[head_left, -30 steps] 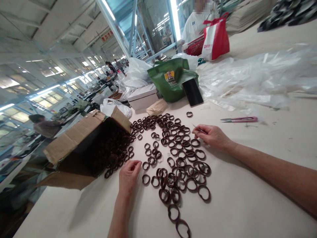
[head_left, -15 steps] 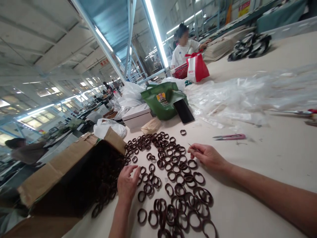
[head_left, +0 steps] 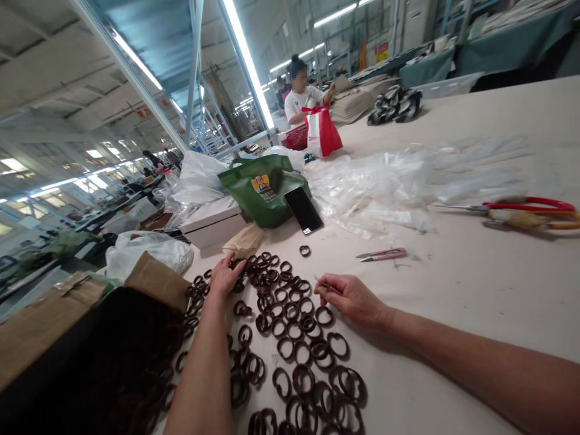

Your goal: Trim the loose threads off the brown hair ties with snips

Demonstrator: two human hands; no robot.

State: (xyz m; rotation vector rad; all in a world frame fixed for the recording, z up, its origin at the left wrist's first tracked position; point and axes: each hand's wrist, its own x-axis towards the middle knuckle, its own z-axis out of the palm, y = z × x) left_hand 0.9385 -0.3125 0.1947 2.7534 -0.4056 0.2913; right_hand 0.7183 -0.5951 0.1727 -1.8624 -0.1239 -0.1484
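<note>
Many dark brown loops point(head_left: 294, 331), like small bands, lie in a broad strip down the pale tabletop. My left hand point(head_left: 225, 275) reaches over the far left part of this strip, beside a folded tan cloth-like piece point(head_left: 243, 240). Its fingers and thumb are apart, with loops right under and next to them; the fingertips are partly hidden. My right hand point(head_left: 351, 296) rests at the strip's right edge, closed around slim metal tweezers point(head_left: 328, 285) whose points face left. Pink-handled thread snips point(head_left: 382, 254) lie just beyond it.
At lower left an open cardboard box point(head_left: 158, 281) lies tipped, dark inside. Farther back are a green bag point(head_left: 260, 193), a black phone point(head_left: 303, 209), clear plastic sheets point(head_left: 385, 181) and red-handled scissors point(head_left: 525, 206). Across the table a person point(head_left: 301, 96) works near a red-and-white bag point(head_left: 322, 132).
My left hand has moved forward, from beside the box opening to the far end of the loops. The view has turned right; my right hand still holds the tweezers.
</note>
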